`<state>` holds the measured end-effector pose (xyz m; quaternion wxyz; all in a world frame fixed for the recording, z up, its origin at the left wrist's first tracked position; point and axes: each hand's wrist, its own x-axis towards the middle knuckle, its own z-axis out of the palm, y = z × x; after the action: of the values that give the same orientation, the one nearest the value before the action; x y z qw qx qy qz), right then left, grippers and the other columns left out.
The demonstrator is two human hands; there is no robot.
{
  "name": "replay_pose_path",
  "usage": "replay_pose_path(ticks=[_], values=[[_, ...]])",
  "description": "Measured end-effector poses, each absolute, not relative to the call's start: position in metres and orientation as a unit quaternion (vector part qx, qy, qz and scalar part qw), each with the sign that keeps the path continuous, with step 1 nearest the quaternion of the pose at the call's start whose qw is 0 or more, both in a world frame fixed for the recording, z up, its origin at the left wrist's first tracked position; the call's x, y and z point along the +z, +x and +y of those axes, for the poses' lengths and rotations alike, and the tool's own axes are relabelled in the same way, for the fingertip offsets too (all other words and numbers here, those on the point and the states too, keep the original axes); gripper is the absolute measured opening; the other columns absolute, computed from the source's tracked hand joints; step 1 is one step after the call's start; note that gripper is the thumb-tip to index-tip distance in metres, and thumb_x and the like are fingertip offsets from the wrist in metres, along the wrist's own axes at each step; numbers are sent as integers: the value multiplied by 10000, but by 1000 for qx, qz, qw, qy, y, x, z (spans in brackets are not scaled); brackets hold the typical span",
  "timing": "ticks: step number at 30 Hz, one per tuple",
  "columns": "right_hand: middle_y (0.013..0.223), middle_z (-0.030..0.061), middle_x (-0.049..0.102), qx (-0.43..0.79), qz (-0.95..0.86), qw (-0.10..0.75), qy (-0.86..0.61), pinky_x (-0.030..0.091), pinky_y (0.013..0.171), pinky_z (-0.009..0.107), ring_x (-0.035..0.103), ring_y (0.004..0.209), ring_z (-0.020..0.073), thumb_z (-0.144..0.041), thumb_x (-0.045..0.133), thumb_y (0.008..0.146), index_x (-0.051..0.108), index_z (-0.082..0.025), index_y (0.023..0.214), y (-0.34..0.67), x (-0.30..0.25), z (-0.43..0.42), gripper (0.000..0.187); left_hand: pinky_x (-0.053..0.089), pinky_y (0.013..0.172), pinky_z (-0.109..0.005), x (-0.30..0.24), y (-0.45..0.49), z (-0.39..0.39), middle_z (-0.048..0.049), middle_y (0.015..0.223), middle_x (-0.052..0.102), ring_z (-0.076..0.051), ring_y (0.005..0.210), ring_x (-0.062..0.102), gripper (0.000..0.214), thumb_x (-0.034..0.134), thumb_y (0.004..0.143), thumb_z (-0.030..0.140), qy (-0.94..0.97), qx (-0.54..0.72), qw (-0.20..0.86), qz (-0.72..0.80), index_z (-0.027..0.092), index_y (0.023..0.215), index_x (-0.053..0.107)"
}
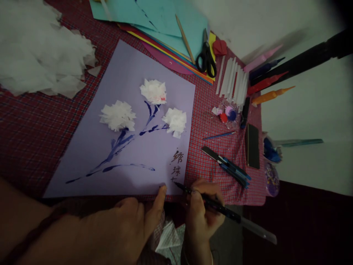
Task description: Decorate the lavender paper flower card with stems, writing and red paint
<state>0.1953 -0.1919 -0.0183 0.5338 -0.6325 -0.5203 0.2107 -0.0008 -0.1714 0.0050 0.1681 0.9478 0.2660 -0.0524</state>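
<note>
the right hand (pixel 202 211) is bent, its grip pinching a black pen (pixel 227 212), tip down at the purple paper (pixel 150 151) on the worktop (pixel 35 125). the left hand (pixel 129 222) reaches in low, one finger stretched to the paper's near edge; i cannot tell its grip.

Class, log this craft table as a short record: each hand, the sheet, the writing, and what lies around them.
Left hand: reaches onto the near edge of the purple sheet
Right hand: grips a black pen
Sheet: bears three white paper flowers and blue painted stems
Writing: dark characters near the sheet's right edge, pen tip at the lowest
Beyond the sheet: coloured papers, scissors
Upper left: white paper pile
Under the sheet: red checked cloth
</note>
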Motion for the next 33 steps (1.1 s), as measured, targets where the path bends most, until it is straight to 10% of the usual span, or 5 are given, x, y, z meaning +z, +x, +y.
replay_pose_path(ticks=[33], values=[[628, -42, 472, 257, -543, 516, -611, 366, 505, 243, 453, 554, 110, -122, 531, 846, 525, -213, 755, 199, -18, -194, 129, 443, 575, -296, 0, -3, -171, -29, 610, 603, -162, 524, 501, 611, 415, 870, 190, 952, -22, 147, 267, 110, 1472, 351]])
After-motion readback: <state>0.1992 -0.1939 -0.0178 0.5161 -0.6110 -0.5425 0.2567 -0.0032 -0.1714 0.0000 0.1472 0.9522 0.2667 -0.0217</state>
